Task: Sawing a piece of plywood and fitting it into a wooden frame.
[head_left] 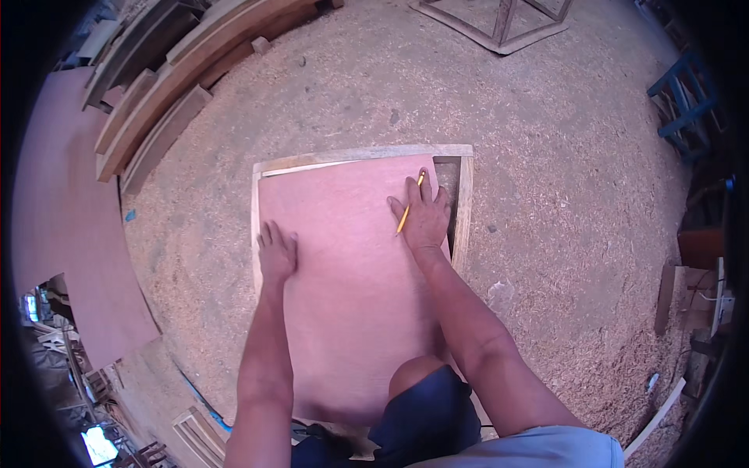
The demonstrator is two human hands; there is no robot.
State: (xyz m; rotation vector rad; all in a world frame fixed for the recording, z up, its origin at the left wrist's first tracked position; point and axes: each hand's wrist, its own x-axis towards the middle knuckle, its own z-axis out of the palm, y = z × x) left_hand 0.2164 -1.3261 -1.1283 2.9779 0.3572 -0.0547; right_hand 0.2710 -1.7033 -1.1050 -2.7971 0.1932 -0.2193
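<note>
A thin pinkish plywood sheet (343, 273) lies on a pale wooden frame (462, 195), slightly askew within it. A narrow gap shows along the far edge, and a wider dark one opens at the far right corner. My left hand (277, 251) rests flat on the sheet's left edge, fingers stretched and holding nothing. Toward the far right corner, my right hand (427, 214) presses down on the sheet with fingers spread. A yellow pencil (402, 220) is tucked between those fingers, its point toward me. My knee covers part of the sheet's near edge.
Sawdust and shavings cover the floor (546, 195). Long timber boards (187, 82) are stacked at the far left beside another large plywood sheet (94, 304). A wooden frame (499, 35) lies at the far side, and a blue stand (686, 101) is at the right.
</note>
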